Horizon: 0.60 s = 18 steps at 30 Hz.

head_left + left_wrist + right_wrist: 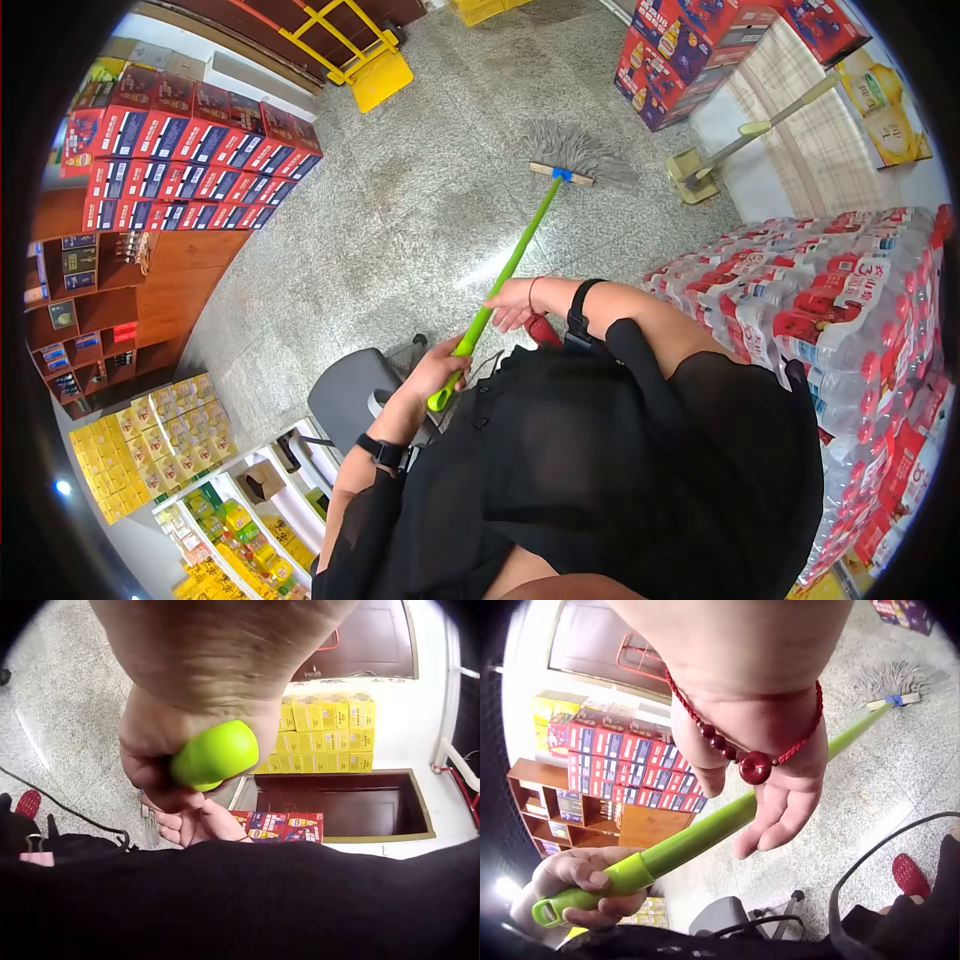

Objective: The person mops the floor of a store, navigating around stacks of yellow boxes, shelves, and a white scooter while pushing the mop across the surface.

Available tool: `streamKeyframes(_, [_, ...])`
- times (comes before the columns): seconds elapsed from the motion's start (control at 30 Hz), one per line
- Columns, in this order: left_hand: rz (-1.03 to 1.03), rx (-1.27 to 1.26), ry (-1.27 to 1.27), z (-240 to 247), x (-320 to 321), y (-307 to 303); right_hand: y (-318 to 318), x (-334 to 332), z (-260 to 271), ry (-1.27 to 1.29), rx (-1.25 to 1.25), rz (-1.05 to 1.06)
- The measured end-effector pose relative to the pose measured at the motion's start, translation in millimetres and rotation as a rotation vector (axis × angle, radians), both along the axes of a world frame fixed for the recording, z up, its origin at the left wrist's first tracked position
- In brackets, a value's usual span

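A mop (pixel 520 240) with a bright green handle reaches from the person's waist out to the floor. Its grey string head (pixel 575 148), held by a blue clamp, lies spread on the floor. The left hand (pixel 436 368) grips the handle near its top end; in the left wrist view the green end cap (pixel 221 754) sticks out of the fist. Further down the handle, the right hand (pixel 772 780) lies against it with fingers loosely extended, not wrapped round it. A red beaded bracelet (pixel 754 766) circles the right wrist.
A grey chair (pixel 352 395) stands by the left arm. Stacked red cartons (pixel 190 150) line the left, and wrapped bottle packs (pixel 800 290) the right. A long-handled dustpan (pixel 692 175) stands near the mop head. A yellow hand truck (pixel 380 85) is at the far wall.
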<state>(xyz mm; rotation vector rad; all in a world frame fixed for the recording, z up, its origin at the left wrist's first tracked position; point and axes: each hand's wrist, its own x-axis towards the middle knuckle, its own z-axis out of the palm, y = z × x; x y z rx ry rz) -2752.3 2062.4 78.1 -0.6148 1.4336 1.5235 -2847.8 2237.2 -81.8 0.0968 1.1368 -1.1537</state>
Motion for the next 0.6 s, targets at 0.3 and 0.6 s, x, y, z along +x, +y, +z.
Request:
streamKeyframes(0.3, [0.065, 0.015, 0.002, -15.4, -59.0, -9.5, -8.4, -59.2, -8.8, 0.050, -0.024, -0.029])
streamKeyframes(0.6, [0.048, 0.052, 0.141, -70.5, -272.6, 123.3, 98.1, -233.7, -6.1, 0.139, 0.096, -0.392])
